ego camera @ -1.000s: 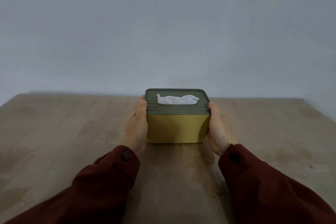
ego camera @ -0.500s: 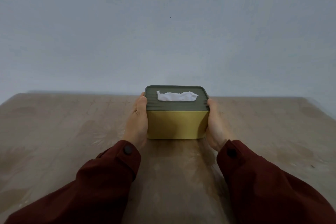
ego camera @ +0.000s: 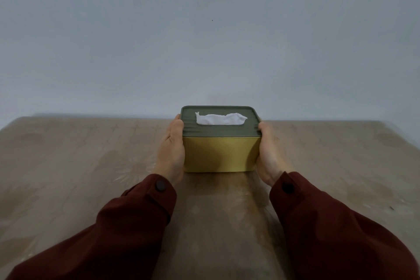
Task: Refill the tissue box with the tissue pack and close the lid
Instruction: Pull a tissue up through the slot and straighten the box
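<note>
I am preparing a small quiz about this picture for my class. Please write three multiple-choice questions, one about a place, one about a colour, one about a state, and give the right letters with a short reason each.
1. Where are the two hands relative to the tissue box?
A. Both on top of the lid
B. One on each side of the box
C. Both flat on the table, away from the box

2. What colour is the lid?
A. Dark green
B. White
C. Red

3. In what state is the box?
A. Open, lid lying beside it
B. Lid on, nothing in the slot
C. Lid on, a tissue showing in the slot

Answers:
1 B: the left hand and the right hand press the two short sides of the tissue box.
2 A: the lid is dark green above the yellow body.
3 C: the lid sits on the body and a white tissue shows in its slot.
</note>
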Available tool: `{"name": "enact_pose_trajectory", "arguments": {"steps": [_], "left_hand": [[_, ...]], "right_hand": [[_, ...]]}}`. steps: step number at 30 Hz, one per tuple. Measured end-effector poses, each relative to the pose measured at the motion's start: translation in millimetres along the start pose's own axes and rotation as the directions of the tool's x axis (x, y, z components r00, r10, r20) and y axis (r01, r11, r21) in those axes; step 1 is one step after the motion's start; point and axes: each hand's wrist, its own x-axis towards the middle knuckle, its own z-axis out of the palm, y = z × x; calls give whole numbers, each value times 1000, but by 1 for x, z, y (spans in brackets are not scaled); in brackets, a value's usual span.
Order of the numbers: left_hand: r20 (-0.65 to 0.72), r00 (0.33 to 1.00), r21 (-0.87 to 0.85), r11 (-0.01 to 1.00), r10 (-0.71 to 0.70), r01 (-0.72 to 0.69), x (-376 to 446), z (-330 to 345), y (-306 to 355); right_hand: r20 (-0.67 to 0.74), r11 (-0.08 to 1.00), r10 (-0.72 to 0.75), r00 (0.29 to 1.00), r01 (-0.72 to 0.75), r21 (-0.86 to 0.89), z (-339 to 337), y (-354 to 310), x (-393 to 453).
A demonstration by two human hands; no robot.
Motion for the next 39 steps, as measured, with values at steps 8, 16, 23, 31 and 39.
{"name": "enact_pose_trajectory", "arguments": {"steps": [8,16,23,31,39], "left_hand": [[2,1000,-13,1000,12,-12,-1,-1,0],[9,1000,-33,999,10,-10,0,0,-1],[8,1000,-22,1000,14,-14,-1,-1,0],[35,999,27,999,34,-35,-2,-2,7],[2,999,97,994,43,-42,-4,-4,11]], "right_hand": [[24,999,-44,999,43,27,1,0,-3],[2,999,-34,999,34,6,1,-3,-4],[18,999,-38,999,39,-10,1,-5,-7],[104,996,-76,992,80,-38,-6,-14,-10],[71,977,-154,986,162,-135,-5,-27,-20]]}}
